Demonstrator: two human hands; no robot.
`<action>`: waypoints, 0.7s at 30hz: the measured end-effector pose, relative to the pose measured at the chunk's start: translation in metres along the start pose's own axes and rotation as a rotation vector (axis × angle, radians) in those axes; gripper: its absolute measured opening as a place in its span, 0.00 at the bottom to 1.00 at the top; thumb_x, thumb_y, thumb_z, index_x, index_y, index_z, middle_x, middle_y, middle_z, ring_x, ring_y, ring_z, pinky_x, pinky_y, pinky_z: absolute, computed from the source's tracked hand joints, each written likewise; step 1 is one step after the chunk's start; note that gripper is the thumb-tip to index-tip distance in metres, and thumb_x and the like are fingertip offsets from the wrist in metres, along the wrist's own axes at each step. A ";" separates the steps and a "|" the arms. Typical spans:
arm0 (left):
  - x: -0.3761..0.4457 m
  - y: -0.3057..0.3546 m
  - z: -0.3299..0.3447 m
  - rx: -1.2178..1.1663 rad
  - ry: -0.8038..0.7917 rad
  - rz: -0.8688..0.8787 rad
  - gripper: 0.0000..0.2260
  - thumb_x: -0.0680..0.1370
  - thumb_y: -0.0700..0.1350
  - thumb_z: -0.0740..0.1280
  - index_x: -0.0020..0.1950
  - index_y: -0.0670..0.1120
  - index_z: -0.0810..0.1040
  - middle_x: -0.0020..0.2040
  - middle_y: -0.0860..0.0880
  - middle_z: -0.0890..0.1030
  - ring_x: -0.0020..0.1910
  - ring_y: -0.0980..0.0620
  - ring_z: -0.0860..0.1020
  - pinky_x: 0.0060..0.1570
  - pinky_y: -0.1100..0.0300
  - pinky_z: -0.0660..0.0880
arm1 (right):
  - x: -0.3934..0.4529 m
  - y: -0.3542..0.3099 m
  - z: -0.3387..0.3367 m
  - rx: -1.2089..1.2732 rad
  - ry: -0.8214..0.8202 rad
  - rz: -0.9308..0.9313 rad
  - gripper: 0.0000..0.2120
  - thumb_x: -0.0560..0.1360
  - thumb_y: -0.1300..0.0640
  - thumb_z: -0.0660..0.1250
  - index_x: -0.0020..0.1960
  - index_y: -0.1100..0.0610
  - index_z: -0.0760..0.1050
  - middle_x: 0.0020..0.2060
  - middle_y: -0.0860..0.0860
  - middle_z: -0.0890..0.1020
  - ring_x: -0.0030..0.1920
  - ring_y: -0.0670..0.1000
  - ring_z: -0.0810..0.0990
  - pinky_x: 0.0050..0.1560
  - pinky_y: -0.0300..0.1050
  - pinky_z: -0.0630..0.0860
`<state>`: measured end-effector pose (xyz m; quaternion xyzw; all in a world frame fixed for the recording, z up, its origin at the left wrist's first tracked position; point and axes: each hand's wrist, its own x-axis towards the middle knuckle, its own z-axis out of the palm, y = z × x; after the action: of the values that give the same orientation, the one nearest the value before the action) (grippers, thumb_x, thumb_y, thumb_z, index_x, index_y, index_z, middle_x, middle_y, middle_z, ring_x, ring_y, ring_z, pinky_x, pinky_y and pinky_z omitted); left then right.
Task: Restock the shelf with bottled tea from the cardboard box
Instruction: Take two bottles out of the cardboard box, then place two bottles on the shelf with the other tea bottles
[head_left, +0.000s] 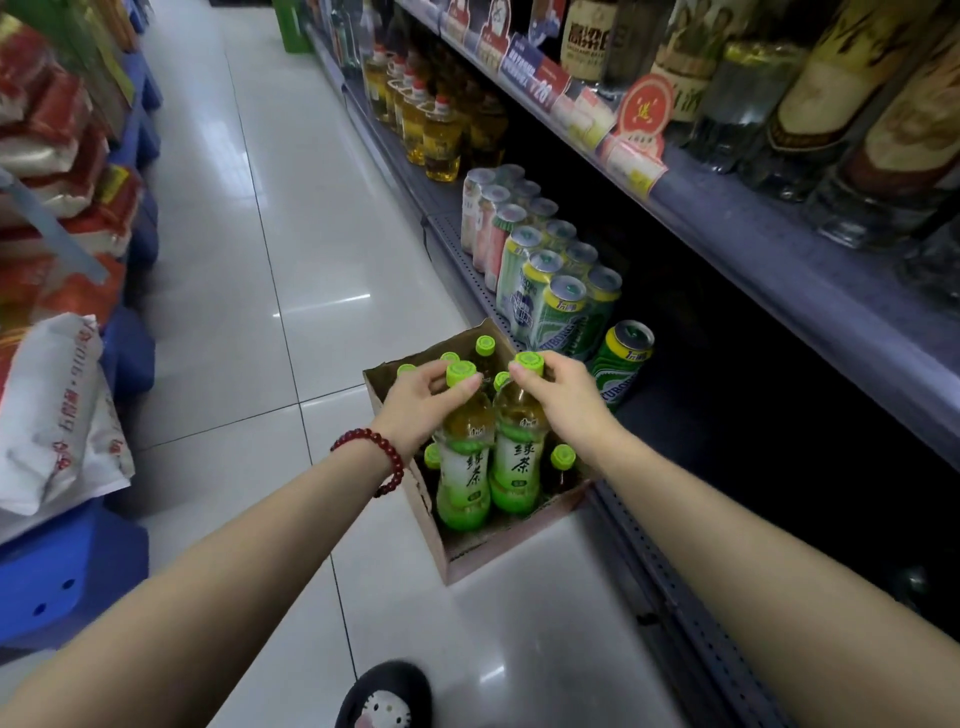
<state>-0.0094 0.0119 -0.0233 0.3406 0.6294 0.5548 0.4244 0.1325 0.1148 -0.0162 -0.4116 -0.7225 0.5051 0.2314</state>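
Two green tea bottles stand raised side by side above the open cardboard box (457, 551), their bases level with the box rim. The left bottle (464, 467) is held at the neck by the left hand (423, 402), whose fingers (462, 387) are clamped just below the green cap. The right bottle (519, 452) is held the same way by the right hand (563, 395), fingers pinched around its cap. More green-capped bottles (562, 457) remain upright inside the box. The box sits on the tiled floor (291, 234), touching the edge of the bottom shelf (670, 587). On that shelf, just beyond the box, stand shrink-wrapped beer cans (561, 306). A red bead bracelet (376, 457) circles the left wrist.
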 end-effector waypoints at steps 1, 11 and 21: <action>0.004 0.013 -0.002 -0.019 -0.018 -0.012 0.06 0.76 0.41 0.67 0.51 0.43 0.80 0.46 0.48 0.83 0.42 0.58 0.82 0.46 0.65 0.80 | 0.003 -0.010 -0.004 -0.007 -0.006 -0.001 0.15 0.71 0.41 0.67 0.47 0.52 0.80 0.44 0.51 0.85 0.50 0.54 0.83 0.57 0.59 0.77; -0.001 0.186 -0.008 -0.016 -0.056 -0.108 0.13 0.77 0.44 0.66 0.57 0.37 0.78 0.40 0.48 0.83 0.36 0.56 0.82 0.42 0.62 0.81 | -0.006 -0.171 -0.067 0.027 0.055 0.075 0.20 0.75 0.45 0.67 0.51 0.64 0.79 0.48 0.63 0.83 0.50 0.62 0.82 0.52 0.54 0.79; -0.041 0.407 -0.009 0.035 -0.142 -0.128 0.08 0.77 0.45 0.65 0.51 0.43 0.79 0.35 0.54 0.85 0.34 0.60 0.83 0.33 0.67 0.78 | -0.037 -0.372 -0.157 -0.003 0.056 0.041 0.23 0.75 0.43 0.65 0.55 0.64 0.78 0.51 0.64 0.83 0.51 0.60 0.83 0.57 0.58 0.77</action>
<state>-0.0179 0.0329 0.3851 0.3457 0.6279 0.4899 0.4963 0.1364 0.1131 0.3889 -0.4406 -0.7078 0.4969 0.2407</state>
